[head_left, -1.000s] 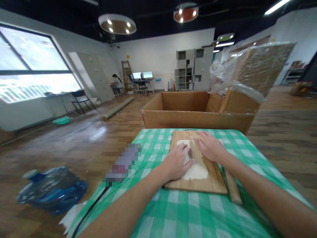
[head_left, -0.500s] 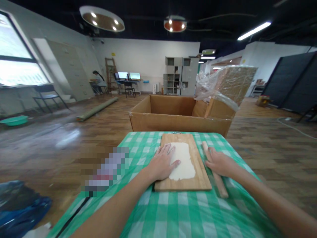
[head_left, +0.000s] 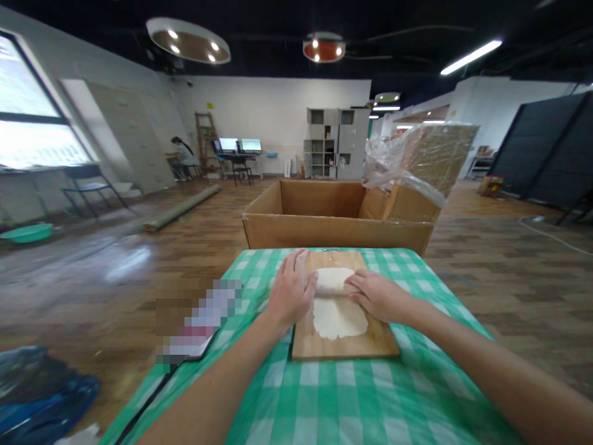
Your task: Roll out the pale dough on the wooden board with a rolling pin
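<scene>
A wooden rolling pin (head_left: pixel 332 283) lies crosswise over the flattened sheet of dough (head_left: pixel 340 318), which rests on a wooden cutting board (head_left: pixel 380 343). My right hand (head_left: pixel 380 295) is closed around the pin's right part, its fingers curled over the wood. At the pin's left end, my left hand (head_left: pixel 291 290) is open, with fingers stretched forward over the board's left edge and the thumb reaching toward the pin. The pin's two ends are hidden by my hands. The dough has a ragged near edge.
A green checked tablecloth (head_left: pixel 324 402) covers the table. At left lies a blurred-out flat device (head_left: pixel 204 324) with a black cable (head_left: pixel 146 402). Beyond the table stands a large cardboard box (head_left: pixel 333 232). A person (head_left: pixel 183 154) sits far off at left.
My right hand has brought the rolling pin from the cloth beside the board onto the dough, turning it crosswise. My left hand has lifted off the dough and shifted to the board's left edge.
</scene>
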Demonstrator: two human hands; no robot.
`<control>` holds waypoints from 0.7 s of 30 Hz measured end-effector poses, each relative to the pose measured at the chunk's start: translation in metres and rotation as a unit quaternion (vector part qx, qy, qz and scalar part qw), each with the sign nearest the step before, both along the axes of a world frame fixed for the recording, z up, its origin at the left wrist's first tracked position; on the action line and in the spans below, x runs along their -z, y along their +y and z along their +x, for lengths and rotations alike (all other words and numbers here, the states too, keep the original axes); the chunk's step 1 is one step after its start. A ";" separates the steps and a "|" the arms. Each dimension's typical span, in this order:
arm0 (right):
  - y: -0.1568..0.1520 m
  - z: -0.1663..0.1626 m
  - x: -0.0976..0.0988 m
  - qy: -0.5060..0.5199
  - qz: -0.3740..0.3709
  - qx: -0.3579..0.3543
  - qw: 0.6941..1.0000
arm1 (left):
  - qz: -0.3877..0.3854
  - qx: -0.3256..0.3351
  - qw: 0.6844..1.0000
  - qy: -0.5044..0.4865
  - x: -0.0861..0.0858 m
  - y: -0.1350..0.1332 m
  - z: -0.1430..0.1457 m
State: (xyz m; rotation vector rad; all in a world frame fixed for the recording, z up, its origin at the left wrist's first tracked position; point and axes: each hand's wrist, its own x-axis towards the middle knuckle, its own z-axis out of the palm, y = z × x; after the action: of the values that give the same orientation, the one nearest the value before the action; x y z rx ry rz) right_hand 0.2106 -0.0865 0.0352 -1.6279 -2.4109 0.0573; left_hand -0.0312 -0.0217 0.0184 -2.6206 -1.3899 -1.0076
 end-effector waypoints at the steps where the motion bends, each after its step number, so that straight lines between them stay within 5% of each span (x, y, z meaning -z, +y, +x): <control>1: 0.002 -0.008 0.000 -0.006 -0.004 -0.012 1.000 | 0.000 0.013 0.999 0.031 -0.001 -0.002 0.000; 5: 0.009 -0.016 0.010 -0.009 0.028 -0.025 0.999 | -0.007 0.042 0.990 0.138 0.005 -0.009 0.004; 12: 0.017 0.019 0.036 -0.055 0.092 0.013 0.994 | -0.046 0.018 0.985 0.166 0.023 0.002 0.017; 21: 0.101 0.030 0.027 -0.096 0.067 0.079 0.990 | -0.092 -0.013 0.981 0.170 0.016 0.067 0.040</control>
State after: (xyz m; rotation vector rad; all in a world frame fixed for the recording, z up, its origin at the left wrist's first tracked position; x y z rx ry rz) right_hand 0.2407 0.0145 0.0082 -1.8277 -2.3504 -0.2947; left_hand 0.0086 0.0454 0.0027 -2.7203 -1.4861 -0.4148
